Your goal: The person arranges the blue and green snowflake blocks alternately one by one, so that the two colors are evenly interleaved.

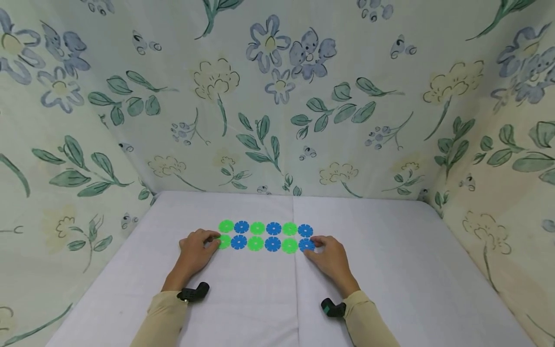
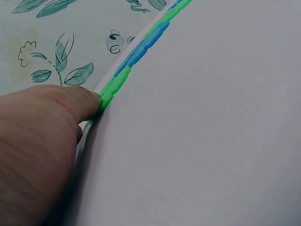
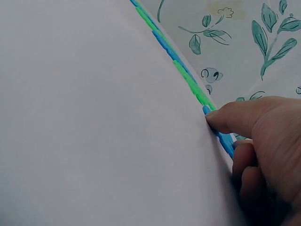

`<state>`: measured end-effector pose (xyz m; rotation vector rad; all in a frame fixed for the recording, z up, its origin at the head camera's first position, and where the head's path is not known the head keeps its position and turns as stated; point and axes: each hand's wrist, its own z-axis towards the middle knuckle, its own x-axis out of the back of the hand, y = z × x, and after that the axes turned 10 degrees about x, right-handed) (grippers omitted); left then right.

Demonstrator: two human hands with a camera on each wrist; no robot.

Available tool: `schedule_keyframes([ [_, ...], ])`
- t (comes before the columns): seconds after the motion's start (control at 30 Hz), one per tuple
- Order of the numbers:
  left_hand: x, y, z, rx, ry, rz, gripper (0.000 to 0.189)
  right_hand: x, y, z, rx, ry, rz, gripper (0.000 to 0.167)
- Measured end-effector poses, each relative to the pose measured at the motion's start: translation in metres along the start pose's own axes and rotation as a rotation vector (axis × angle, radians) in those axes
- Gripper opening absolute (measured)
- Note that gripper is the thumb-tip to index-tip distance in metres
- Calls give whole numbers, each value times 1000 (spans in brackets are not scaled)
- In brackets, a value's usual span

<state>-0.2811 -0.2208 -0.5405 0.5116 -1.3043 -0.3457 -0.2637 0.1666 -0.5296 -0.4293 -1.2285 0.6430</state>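
Two rows of flat, notched plastic discs lie on the white cloth in the head view, green and blue by turns. My left hand (image 1: 196,250) pinches the green disc (image 1: 224,241) at the left end of the nearer row, with thumb and index finger at its edge. At the right end of that row, my right hand (image 1: 331,260) grips the blue disc (image 1: 306,245) between thumb and index finger. Both wrist views show the discs nearly edge-on, with the thumb against the green disc (image 2: 113,89) on the left and the blue disc (image 3: 225,140) on the right.
Behind the held row runs the farther row, from a green disc (image 1: 226,226) to a blue disc (image 1: 305,231). The white cloth (image 1: 243,303) has a crease right of the middle. Floral curtains (image 1: 277,135) enclose the table at the back and sides.
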Motion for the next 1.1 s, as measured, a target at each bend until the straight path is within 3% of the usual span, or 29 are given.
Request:
schedule_keyframes([
  [0.27, -1, 1, 1, -3, 10, 2, 23, 0, 2, 1, 9, -11, 7, 41],
  [0.6, -1, 2, 2, -10, 6, -6, 24, 1, 8, 1, -37, -29, 55, 45],
  [0.97, 5, 5, -1, -15, 10, -69, 28, 12, 1, 9, -93, -17, 187, 36],
  [1.1, 9, 10, -1, -46, 59, -105, 29, 19, -2, 11, -33, 13, 181, 46],
])
